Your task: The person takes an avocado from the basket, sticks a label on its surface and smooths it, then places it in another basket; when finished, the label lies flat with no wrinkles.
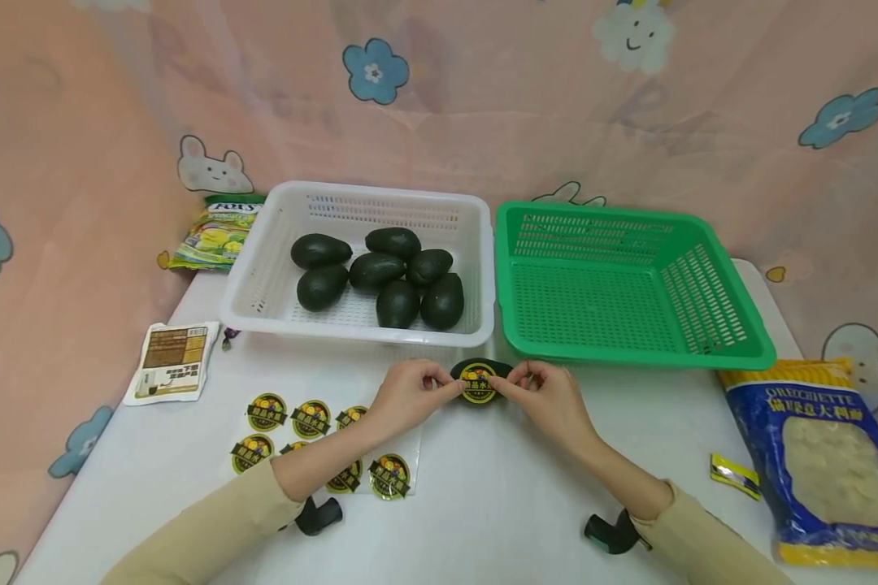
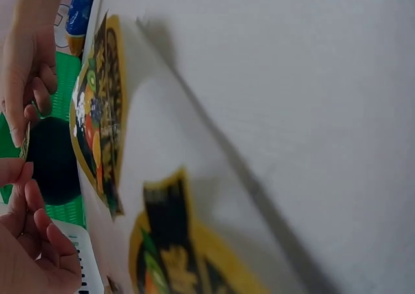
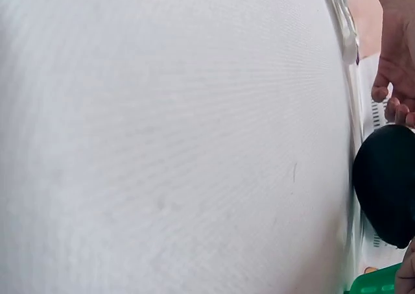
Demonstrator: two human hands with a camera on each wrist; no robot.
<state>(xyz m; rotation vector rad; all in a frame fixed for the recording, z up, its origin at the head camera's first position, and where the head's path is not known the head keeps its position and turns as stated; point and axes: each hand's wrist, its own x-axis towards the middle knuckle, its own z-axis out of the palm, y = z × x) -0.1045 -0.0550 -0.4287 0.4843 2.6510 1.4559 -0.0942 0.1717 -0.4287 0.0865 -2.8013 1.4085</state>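
Note:
A dark avocado (image 1: 503, 370) lies on the white table in front of the baskets, with a round black-and-gold fruit sticker (image 1: 479, 383) held at its near side. My left hand (image 1: 412, 396) pinches the sticker's left edge between thumb and finger. On the other side, my right hand (image 1: 549, 400) pinches the right edge. The left wrist view shows the sticker (image 2: 26, 143) edge-on between both hands, close to the avocado (image 2: 55, 161). Whether it touches the skin there I cannot tell. In the right wrist view the avocado (image 3: 387, 185) hides the sticker.
A white basket (image 1: 358, 331) with several avocados stands at the back, beside a green basket (image 1: 593, 305). Left of my forearm lies a sheet of stickers (image 1: 390, 476). Snack packs (image 1: 171, 363) lie at left; a pasta bag (image 1: 834, 471) and small yellow packet (image 1: 735, 475) at right.

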